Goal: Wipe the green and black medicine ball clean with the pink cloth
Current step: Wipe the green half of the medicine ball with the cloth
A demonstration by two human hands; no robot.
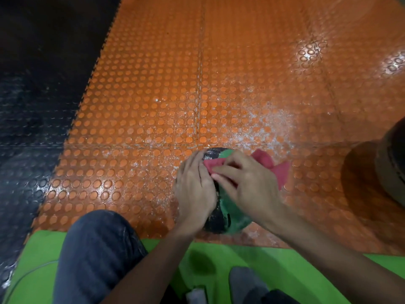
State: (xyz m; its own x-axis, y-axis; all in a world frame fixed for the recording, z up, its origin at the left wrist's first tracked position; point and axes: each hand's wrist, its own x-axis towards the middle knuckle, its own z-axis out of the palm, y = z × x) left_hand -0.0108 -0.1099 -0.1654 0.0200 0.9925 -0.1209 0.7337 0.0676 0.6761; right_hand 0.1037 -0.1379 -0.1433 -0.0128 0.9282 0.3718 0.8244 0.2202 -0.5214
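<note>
The green and black medicine ball (228,213) sits on the orange studded floor mat, close in front of me. My left hand (194,189) lies flat against the ball's left side with fingers straight, steadying it. My right hand (245,183) presses the pink cloth (278,170) onto the top of the ball, fingers spread over the fabric. Part of the cloth hangs off the ball's right side. Most of the ball's top is hidden under both hands.
The orange studded mat (197,84) stretches ahead, with white dust near the ball. Black studded tiles (28,106) lie to the left. A dark round object (390,163) stands at the right edge. My knee (96,255) and a green mat (219,264) are nearest.
</note>
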